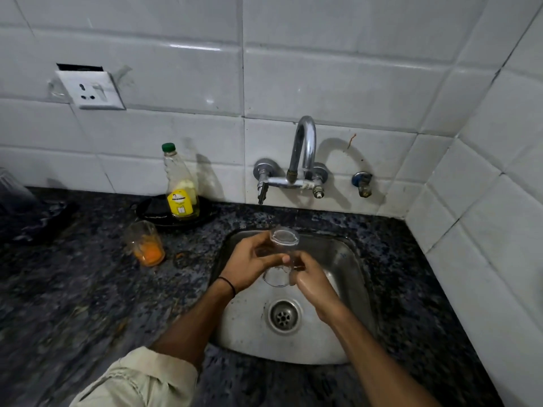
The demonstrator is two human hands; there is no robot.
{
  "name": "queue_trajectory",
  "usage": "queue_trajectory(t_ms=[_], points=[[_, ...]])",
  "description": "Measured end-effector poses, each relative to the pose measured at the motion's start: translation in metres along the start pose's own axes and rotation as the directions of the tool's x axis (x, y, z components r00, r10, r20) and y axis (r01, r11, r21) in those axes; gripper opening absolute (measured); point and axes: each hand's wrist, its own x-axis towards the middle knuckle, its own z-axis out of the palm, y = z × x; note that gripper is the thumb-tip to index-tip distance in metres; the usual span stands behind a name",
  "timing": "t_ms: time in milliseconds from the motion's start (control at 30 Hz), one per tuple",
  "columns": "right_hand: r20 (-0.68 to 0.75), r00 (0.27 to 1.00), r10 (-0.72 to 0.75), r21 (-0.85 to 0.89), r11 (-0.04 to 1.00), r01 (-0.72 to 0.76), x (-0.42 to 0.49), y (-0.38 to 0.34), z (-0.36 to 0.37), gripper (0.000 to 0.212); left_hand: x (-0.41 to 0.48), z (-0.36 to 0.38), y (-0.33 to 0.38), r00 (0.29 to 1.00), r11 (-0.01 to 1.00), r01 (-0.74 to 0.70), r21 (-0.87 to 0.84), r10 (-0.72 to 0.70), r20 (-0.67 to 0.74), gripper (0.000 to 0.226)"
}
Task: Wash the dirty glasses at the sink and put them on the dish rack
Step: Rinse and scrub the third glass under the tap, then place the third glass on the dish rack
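Glasses: two are showing. The clear glass (280, 259) is hanging over the sink (346, 259), and the orange-stained glass (145, 243) is standing left on the counter (88, 289).
Axis: the clear glass is tilting, near to far.
Grip: the left hand (249, 259) and right hand (311, 277) are both curling round it.

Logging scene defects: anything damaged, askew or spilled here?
Yes: the wall socket sits askew, with a dark gap above its plate. The orange-stained glass stands upright on the counter.
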Motion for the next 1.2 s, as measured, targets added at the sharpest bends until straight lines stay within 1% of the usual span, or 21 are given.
queue_trajectory(t_ms=[67, 100, 167, 233, 367, 433, 500, 567, 667, 800, 867, 933, 1000, 1067, 1100, 1200], points=[[0.105, 0.992, -0.063, -0.059, 0.996, 0.069, -0.004, -0.002, 0.001, 0.045, -0.006, -0.001, 0.005, 1.0, 1.0, -0.019, 0.022, 0.019, -0.009, 0.046], [0.124, 0.989, -0.084, -0.082, 0.992, 0.095, -0.004, -0.001, 0.004, 0.049, -0.009, -0.002, 0.008, 0.999, 0.999, -0.027, 0.033, 0.028, -0.02, 0.045], [0.099, 0.984, -0.147, -0.106, 0.982, 0.158, 0.001, 0.0, 0.01, 0.061, -0.016, -0.005, 0.013, 0.998, 0.998, -0.043, 0.04, 0.044, -0.039, 0.044], [0.085, 0.973, -0.214, -0.056, 0.974, 0.219, 0.006, 0.002, 0.018, 0.07, -0.022, -0.011, 0.019, 0.998, 0.998, -0.051, 0.04, 0.052, -0.045, 0.045], [0.091, 0.943, -0.319, 0.026, 0.948, 0.318, 0.011, -0.007, 0.039, 0.066, -0.039, -0.037, 0.021, 0.998, 0.997, -0.029, 0.072, 0.033, -0.059, 0.054], [0.112, 0.93, -0.349, 0.042, 0.937, 0.346, 0.014, -0.018, 0.055, 0.064, -0.051, -0.058, 0.016, 0.992, 0.995, 0.01, 0.096, 0.002, -0.123, 0.058], [0.143, 0.918, -0.369, 0.067, 0.929, 0.363, 0.021, -0.03, 0.075, 0.057, -0.066, -0.085, 0.007, 0.97, 0.993, 0.084, 0.082, -0.063, -0.236, 0.06], [0.157, 0.908, -0.388, 0.106, 0.921, 0.376, 0.029, -0.044, 0.098, 0.047, -0.081, -0.114, -0.003, 0.93, 0.987, 0.141, 0.075, -0.106, -0.352, 0.049], [0.201, 0.895, -0.398, 0.164, 0.914, 0.37, 0.041, -0.068, 0.138, 0.04, -0.107, -0.158, -0.016, 0.849, 0.966, 0.234, 0.112, -0.147, -0.507, 0.029], [0.307, 0.867, -0.393, 0.228, 0.915, 0.334, 0.061, -0.102, 0.208, 0.04, -0.136, -0.219, -0.035, 0.758, 0.926, 0.365, 0.099, -0.234, -0.609, 0.016], [0.362, 0.846, -0.392, 0.262, 0.913, 0.312, 0.069, -0.119, 0.248, 0.035, -0.146, -0.254, -0.049, 0.711, 0.901, 0.428, 0.068, -0.289, -0.641, 0.015], [0.401, 0.846, -0.352, 0.278, 0.926, 0.254, 0.076, -0.135, 0.293, 0.029, -0.155, -0.293, -0.065, 0.671, 0.875, 0.481, 0.057, -0.325, -0.667, 0.013], [0.419, 0.845, -0.332, 0.274, 0.934, 0.231, 0.088, -0.149, 0.341, 0.026, -0.16, -0.333, -0.083, 0.63, 0.859, 0.51, 0.045, -0.338, -0.699, 0.015], [0.426, 0.844, -0.327, 0.25, 0.939, 0.237, 0.104, -0.161, 0.386, 0.028, -0.159, -0.367, -0.096, 0.607, 0.835, 0.547, 0.056, -0.35, -0.714, 0.018], [0.421, 0.848, -0.322, 0.24, 0.941, 0.237, 0.112, -0.166, 0.408, 0.028, -0.158, -0.385, -0.103, 0.607, 0.82, 0.567, 0.079, -0.352, -0.712, 0.019], [0.379, 0.87, -0.314, 0.227, 0.943, 0.242, 0.141, -0.173, 0.464, 0.031, -0.148, -0.437, -0.12, 0.639, 0.791, 0.589, 0.166, -0.33, -0.695, 0.023]])
